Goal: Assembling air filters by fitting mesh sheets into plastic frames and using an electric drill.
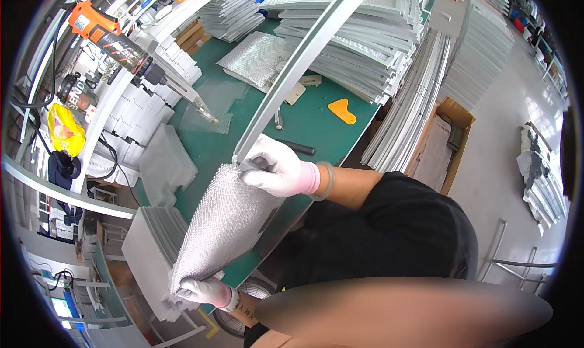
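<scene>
Both my hands wear white gloves with pink cuffs. My right hand (277,165) pinches the upper edge of a silver metal mesh sheet (222,226), where it meets the end of a long pale metal frame strip (298,74). That strip rises away from the hand toward the top of the view. Lower down, my left hand (207,291) grips the sheet's bottom corner, fingers closed on it. Between the two hands the mesh hangs tilted and slightly bowed. A tool with a black handle (297,146) lies on the green table (255,126) just behind my right hand.
An orange-and-black power screwdriver (115,41) hangs at the upper left. Tall stacks of mesh panels (353,44) fill the table's far side. A yellow flat piece (342,111) lies near the edge. Metal strips (407,104) and a cardboard box (453,147) stand to the right.
</scene>
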`<state>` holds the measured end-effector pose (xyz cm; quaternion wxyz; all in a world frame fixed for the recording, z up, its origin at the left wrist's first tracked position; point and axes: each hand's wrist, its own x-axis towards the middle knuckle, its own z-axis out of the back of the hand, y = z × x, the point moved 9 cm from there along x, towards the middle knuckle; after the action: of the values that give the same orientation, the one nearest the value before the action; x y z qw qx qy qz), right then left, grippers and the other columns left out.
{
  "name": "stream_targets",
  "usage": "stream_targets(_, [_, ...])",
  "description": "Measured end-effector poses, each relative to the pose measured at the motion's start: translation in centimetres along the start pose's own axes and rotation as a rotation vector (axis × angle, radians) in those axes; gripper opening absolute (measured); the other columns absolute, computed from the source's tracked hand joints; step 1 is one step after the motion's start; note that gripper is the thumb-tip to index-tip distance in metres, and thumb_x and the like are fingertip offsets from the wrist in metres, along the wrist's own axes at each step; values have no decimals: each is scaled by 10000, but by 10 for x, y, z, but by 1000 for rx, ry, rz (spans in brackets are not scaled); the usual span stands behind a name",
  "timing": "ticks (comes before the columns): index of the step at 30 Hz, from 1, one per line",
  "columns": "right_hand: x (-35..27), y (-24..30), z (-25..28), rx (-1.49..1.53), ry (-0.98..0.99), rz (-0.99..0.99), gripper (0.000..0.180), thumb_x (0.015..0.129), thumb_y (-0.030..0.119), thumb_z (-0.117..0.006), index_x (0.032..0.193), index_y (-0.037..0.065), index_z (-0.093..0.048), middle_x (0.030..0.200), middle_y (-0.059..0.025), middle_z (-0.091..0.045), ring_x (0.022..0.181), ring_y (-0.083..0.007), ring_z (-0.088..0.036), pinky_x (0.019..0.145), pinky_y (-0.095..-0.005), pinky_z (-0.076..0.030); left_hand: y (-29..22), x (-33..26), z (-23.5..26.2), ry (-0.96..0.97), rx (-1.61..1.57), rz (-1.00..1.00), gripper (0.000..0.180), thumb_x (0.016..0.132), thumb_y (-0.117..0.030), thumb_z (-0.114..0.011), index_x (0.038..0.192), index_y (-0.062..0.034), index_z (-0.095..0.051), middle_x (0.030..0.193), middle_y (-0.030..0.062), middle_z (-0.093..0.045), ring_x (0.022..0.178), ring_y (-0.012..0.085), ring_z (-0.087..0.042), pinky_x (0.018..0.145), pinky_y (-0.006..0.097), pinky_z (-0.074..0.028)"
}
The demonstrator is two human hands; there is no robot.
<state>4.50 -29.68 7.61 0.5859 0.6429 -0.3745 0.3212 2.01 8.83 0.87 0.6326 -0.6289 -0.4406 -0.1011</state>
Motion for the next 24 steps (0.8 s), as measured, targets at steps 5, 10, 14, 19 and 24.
stream_targets(5, [-3,-2,-1,-5,14,-46,238,878,71,-661,1088,34,-555,988,-100,-573,904,-239,-563,846,-345,-475,-18,0,-18,-3,-12,-18,438,1069,-333,-440,1317,25,-487,1277,142,-549,1127,231,-544,1005,380,-434])
stream_targets(10, [1,-9,-2,-21,140,-77,238,935,143,-588,1124,15,-521,975,-134,-552,886,-268,-561,834,-364,-476,-10,1,-19,12,-37,8,405,1078,-319,-406,1288,15,-499,1239,142,-560,1079,238,-567,970,390,-462])
stream_targets(14, [-2,-23,-7,-169,263,-168,299,978,218,-486,1163,-15,-469,988,-210,-544,887,-351,-575,823,-409,-473,-16,0,-26,4,72,-18,392,1089,-319,-371,1278,1,-493,1210,148,-572,1047,250,-600,926,405,-514])
stream_targets(19, [-8,-36,2,-171,217,-154,319,982,241,-471,1155,-26,-447,938,-241,-557,851,-411,-578,780,-440,-477,-8,-7,-22,18,0,19,448,1064,-403,-435,1273,-12,-498,1222,155,-581,1097,258,-606,940,434,-528])
stream_targets(24, [-10,-45,0,-123,239,-159,327,988,257,-471,1145,-29,-448,921,-236,-558,837,-406,-579,767,-441,-475,-14,-4,-28,8,-12,-19,433,1076,-384,-404,1280,-11,-488,1221,154,-578,1091,260,-601,957,431,-518])
